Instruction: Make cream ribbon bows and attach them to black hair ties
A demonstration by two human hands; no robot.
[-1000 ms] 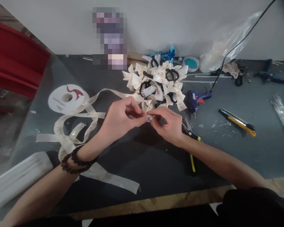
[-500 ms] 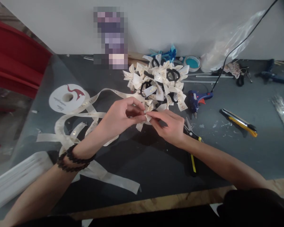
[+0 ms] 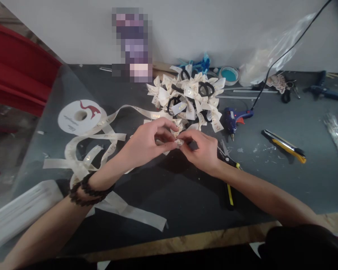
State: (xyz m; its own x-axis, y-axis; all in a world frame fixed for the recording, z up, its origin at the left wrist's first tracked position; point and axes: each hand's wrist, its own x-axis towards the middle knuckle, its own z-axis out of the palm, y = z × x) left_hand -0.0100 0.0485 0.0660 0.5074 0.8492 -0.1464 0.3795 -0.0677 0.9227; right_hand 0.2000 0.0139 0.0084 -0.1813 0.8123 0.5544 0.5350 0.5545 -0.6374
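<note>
My left hand and my right hand meet over the table, thumbs and forefingers pinched on one small piece of cream ribbon. Fingers cover much of that piece, so its exact form is hard to make out. Just beyond my fingertips lies a heap of cream ribbon bows with black hair ties among them. A length of cream printed ribbon runs from the white ribbon spool toward the heap. Scissors lie partly under my right wrist.
Right of the heap rests a blue glue gun with its cord rising. Farther right lies a yellow utility knife. A roll of tape stands by the wall. Loose ribbon strips and a white block-like object lie at the left front.
Both hands stay pinched together and have shifted slightly; the left has moved a little right. The ribbon piece between them now looks more bunched and more covered by fingers.
</note>
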